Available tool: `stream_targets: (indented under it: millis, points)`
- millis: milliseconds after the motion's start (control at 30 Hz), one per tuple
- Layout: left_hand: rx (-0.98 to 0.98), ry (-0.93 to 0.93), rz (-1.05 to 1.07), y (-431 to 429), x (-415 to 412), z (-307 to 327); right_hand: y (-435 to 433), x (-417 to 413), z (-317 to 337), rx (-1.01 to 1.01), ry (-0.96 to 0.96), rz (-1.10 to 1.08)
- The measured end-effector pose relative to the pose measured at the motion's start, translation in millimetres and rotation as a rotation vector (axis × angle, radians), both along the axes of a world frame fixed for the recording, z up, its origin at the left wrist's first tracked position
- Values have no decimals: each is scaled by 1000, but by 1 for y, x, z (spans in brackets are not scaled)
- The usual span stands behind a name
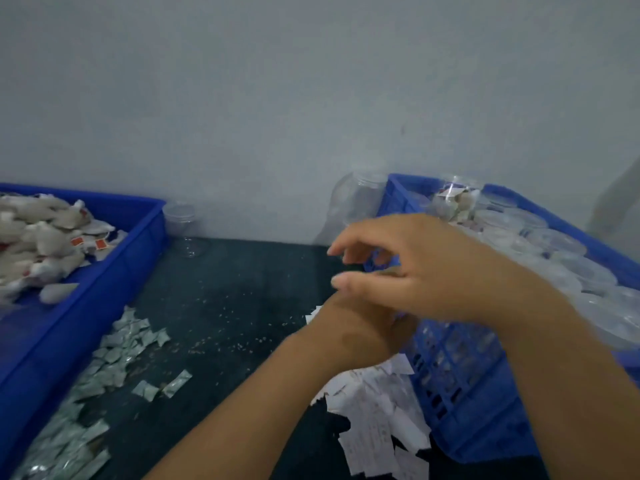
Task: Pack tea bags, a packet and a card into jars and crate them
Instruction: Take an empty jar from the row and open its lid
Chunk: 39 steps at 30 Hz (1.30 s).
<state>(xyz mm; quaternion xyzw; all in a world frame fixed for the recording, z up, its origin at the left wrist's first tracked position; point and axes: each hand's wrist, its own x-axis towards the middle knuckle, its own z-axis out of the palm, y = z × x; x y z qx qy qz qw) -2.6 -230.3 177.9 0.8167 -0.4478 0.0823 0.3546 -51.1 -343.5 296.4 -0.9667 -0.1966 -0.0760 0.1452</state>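
Cards [375,424] heaped just under left hand [356,327], grip hidden, cannot tell; right hand [426,268] above, grip loosely spread, seemingly empty.

A plain, pale grey-blue wall [277,81] fills the upper half, meeting a dark, speckled counter [221,299] below. Dim, even light.

Two blue crates [86,289] [485,393]; two empty jars [180,223] [360,199] left of the right crate; my two hands [360,327] [433,268].
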Motion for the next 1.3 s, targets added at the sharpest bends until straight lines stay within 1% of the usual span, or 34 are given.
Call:
stream_targets:
  millis: [67,100,200,333,400,500,633,700,800,933,1033,1067,1167,1200,1233,1300]
  points:
    - [-16,158,51,39,3,-16,23,-10,-41,66,-46,50]
    - [29,214,94,59,6,-25,34,-12,-63,127,-51,70]
    - [198,181,328,111,25,-64,59,-3,-134,287,-15,47]
    - [157,185,601,179,35,-131,75,23,-209,368,190,-113]
    - [108,180,664,198,38,-156,83,44,-227,447,258,-169]
    - [8,193,668,207,43,-170,102,91,-235,511,306,-231]
    - [-89,272,652,211,51,-173,138,174,-231,528,407,-216]
    - [-110,273,654,212,52,-174,161,219,-229,569,402,-239]
    - [-99,286,659,211,53,-179,192,280,-231,681,387,-298]
    - [-130,303,664,213,57,-181,221,340,-238,851,384,-317]
    - [-132,303,643,214,59,-181,235,369,-240,990,401,-312]
    - [-126,293,636,215,60,-180,239,375,-240,980,380,-325]
    - [-96,280,636,217,61,-179,244,381,-239,723,269,-412]
    - [-97,291,641,218,61,-179,244,379,-238,704,255,-407]
    - [-108,308,646,217,61,-178,243,375,-239,745,263,-381]
    - [-114,336,653,217,61,-178,242,358,-238,892,315,-314]
